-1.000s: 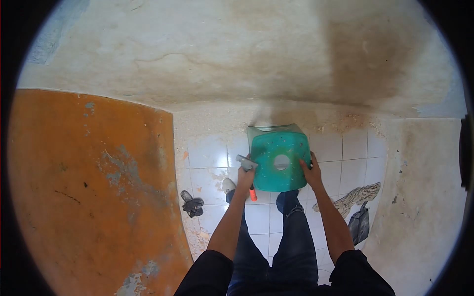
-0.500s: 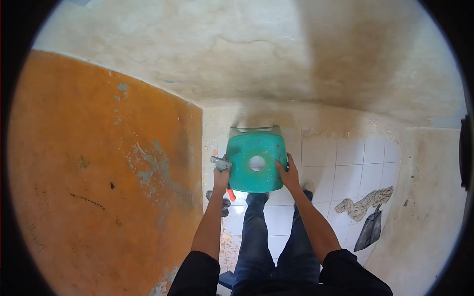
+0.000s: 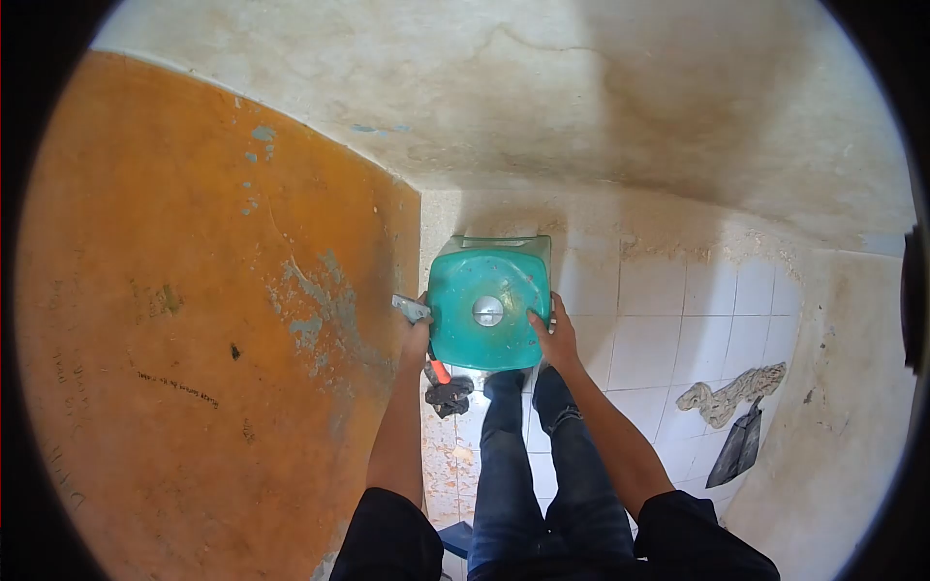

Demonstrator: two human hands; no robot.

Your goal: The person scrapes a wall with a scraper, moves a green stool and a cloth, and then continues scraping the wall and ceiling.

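A green plastic stool [image 3: 460, 295] with a round hole in its seat is between my hands, seen from above. My right hand [image 3: 556, 343] grips its right edge, thumb on top of the seat and fingers down the side. My left hand [image 3: 416, 336] is closed at the left edge. A flat grey metal scraper [image 3: 411, 308] sticks out from that hand, pointing toward the orange wall; its grip is hidden in the fingers. Whether the stool's legs touch the floor is hidden by the seat.
An orange wall [image 3: 194, 290] with peeling paint rises close on the left, a stained pale wall [image 3: 484, 97] ahead. On the white tiles lie a crumpled black thing [image 3: 449, 397], an orange-red handle [image 3: 440, 371], a rag [image 3: 722, 399] and a dark flat object [image 3: 736, 450].
The stool, with both hands on it, has moved left, nearer the orange wall. My legs have shifted, and the view has turned slightly.
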